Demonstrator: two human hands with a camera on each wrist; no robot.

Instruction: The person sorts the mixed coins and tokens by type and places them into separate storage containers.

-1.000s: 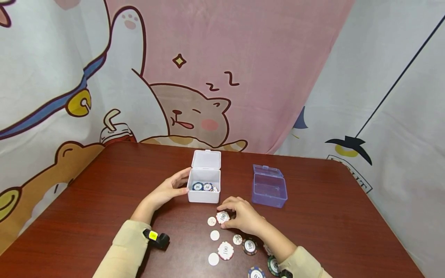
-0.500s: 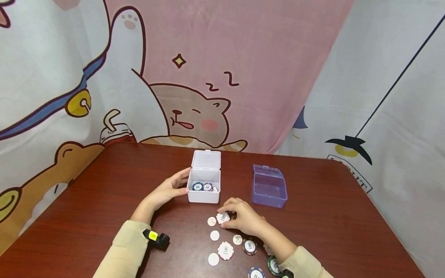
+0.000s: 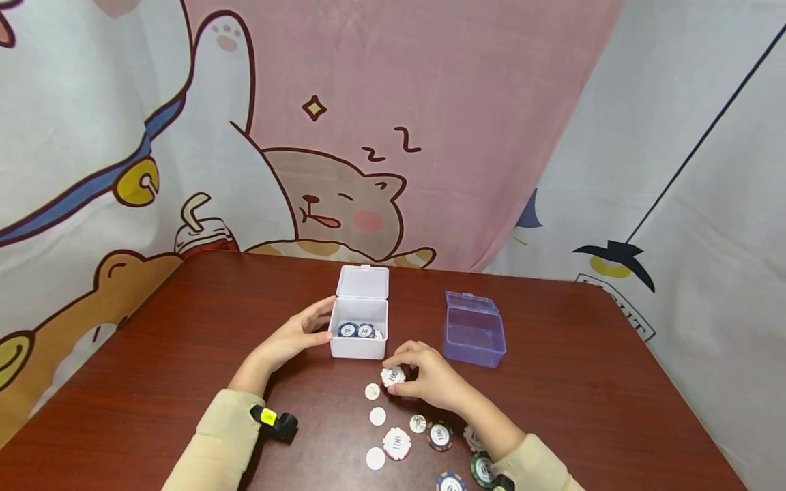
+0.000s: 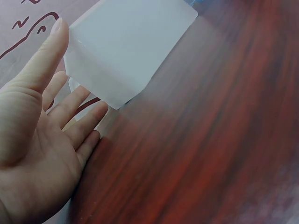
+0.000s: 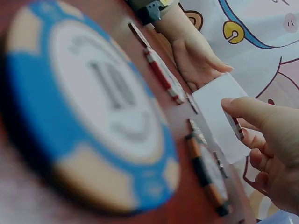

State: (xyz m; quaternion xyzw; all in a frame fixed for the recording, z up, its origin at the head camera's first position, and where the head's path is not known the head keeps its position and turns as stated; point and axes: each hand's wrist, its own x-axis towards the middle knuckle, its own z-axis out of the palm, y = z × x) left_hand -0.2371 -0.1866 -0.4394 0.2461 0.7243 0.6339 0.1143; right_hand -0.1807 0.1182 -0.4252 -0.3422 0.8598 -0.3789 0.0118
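My left hand [image 3: 295,344] rests against the left side of an open white plastic box [image 3: 359,348], thumb near its front corner and fingers spread toward the back. Inside the box lie several poker chips [image 3: 347,330]. Between thumb and fingers, my right hand [image 3: 430,375] pinches a white poker chip marked 100 [image 3: 391,376], just in front of the box. The right wrist view shows this pinched chip [image 5: 234,125] edge-on, tilted. Around that hand, small pale discs [image 3: 377,416] and another 100 chip [image 3: 397,444] lie on the table.
To the right stands an open clear purple box [image 3: 474,341]. Near the right forearm lie a black-edged chip [image 3: 439,436], a green-edged chip [image 3: 482,469] and a blue chip [image 3: 451,483]. A cartoon-printed curtain [image 3: 479,123] hangs behind the table [image 3: 583,382].
The right hand has lifted the 100 chip slightly and moved it a little toward the white box. The left hand keeps its place beside the box.
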